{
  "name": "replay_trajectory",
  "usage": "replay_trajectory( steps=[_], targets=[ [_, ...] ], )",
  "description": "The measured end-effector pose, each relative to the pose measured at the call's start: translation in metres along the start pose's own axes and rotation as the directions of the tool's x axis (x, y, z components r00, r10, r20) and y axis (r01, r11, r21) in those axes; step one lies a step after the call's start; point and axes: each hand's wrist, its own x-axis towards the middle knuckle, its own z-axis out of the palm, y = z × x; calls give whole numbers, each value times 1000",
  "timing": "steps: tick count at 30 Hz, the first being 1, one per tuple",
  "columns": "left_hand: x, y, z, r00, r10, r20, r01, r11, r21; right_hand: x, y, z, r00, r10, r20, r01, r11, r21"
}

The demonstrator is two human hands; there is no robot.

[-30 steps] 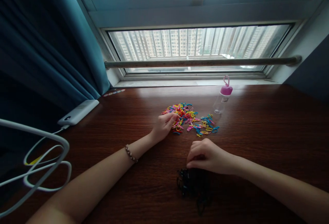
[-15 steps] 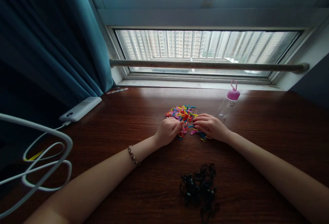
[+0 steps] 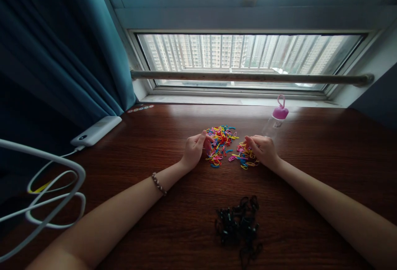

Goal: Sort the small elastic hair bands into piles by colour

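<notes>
A loose heap of small rubber bands (image 3: 223, 135) in pink, yellow, red and blue lies on the dark wooden table. My left hand (image 3: 194, 151) rests at the heap's left edge, thumb raised and fingers apart, with no band visibly gripped. On the right, a smaller cluster of coloured bands (image 3: 243, 158) sits partly behind my right hand (image 3: 263, 150). That hand is curled with the thumb against the fingers; whatever is inside is hidden. Nearer to me is a tangled pile of black bands (image 3: 237, 224).
Behind my right hand stands a clear bottle (image 3: 273, 126) with a pink lid. A white power bank (image 3: 96, 131) with a cable lies at the left by the blue curtain (image 3: 102, 55). A thick white tube (image 3: 79, 170) curves in the left foreground. A metal rail (image 3: 248, 77) crosses the window.
My hands have moved apart. The left shifted left and opened from its pinch; the right slid slightly right and curled its fingers. A gap now shows between the heap and the smaller cluster.
</notes>
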Motion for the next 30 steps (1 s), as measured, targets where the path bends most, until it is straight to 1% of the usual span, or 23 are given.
replay_trajectory(
  steps=[3, 5, 7, 8, 9, 10, 12, 14, 16, 17, 18, 19, 20, 21, 22, 24, 25, 26, 27, 28, 30],
  targets=[
    [-3, 1, 1, 999, 46, 29, -48, 996, 74, 0, -2, -1, 998, 27, -51, -22, 996, 88],
    [-7, 2, 2, 992, 110, 61, -120, 971, 206, 1, -3, -1, 994, 59, -87, -45, 987, 156],
    [-10, 3, 3, 971, 185, 149, -227, 906, 357, 2, -3, -1, 985, 110, -133, -81, 975, 207],
    [-12, 4, 3, 950, 223, 219, -297, 863, 409, 2, -2, -1, 979, 134, -152, -97, 969, 226],
    [-14, 5, 4, 918, 260, 300, -374, 821, 432, 3, -1, 0, 975, 152, -163, -110, 964, 244],
    [-15, 6, 4, 875, 294, 385, -451, 785, 425, 3, 0, 1, 972, 165, -166, -118, 959, 258],
    [-17, 9, 4, 768, 338, 544, -575, 738, 353, 3, 2, 2, 972, 175, -158, -128, 953, 273],
    [-19, 13, 3, 657, 353, 667, -648, 717, 258, 3, 3, 2, 975, 166, -147, -122, 956, 267],
    [-19, 17, 2, 564, 369, 739, -689, 704, 174, 3, 2, 2, 979, 148, -143, -109, 963, 245],
    [-19, 18, 1, 531, 379, 758, -701, 699, 142, 3, 1, 2, 982, 132, -137, -98, 968, 230],
    [-20, 19, 0, 511, 391, 766, -709, 695, 119, 3, -1, 1, 987, 104, -125, -75, 974, 213],
    [-20, 19, 0, 509, 404, 760, -710, 696, 106, 3, -3, 1, 993, 59, -100, -38, 980, 195],
    [-20, 18, 0, 531, 421, 736, -705, 701, 107, 3, -5, 1, 998, -3, -58, 13, 984, 176],
    [-20, 18, 0, 575, 439, 690, -691, 712, 123, 3, -7, 1, 997, -80, 4, 79, 985, 154],
    [-20, 17, 1, 638, 454, 622, -667, 730, 150, 3, -10, 2, 984, -162, 78, 152, 980, 126],
    [-19, 14, 3, 780, 450, 435, -577, 787, 219, 2, -14, 3, 930, -291, 225, 285, 957, 58],
    [-17, 14, 4, 844, 421, 333, -510, 823, 251, 2, -15, 3, 904, -324, 278, 332, 943, 20],
    [-16, 13, 4, 895, 379, 236, -436, 856, 278, 2, -16, 4, 890, -339, 304, 360, 933, -16],
    [-14, 12, 5, 932, 333, 143, -361, 883, 298, 1, -16, 4, 891, -338, 303, 369, 928, -47],
    [-12, 11, 5, 956, 287, 60, -291, 904, 312, 1, -15, 3, 904, -325, 277, 356, 932, -68],
    [-8, 8, 5, 976, 210, -53, -183, 929, 321, 0, -12, 2, 945, -275, 179, 293, 953, -83]
  ],
)
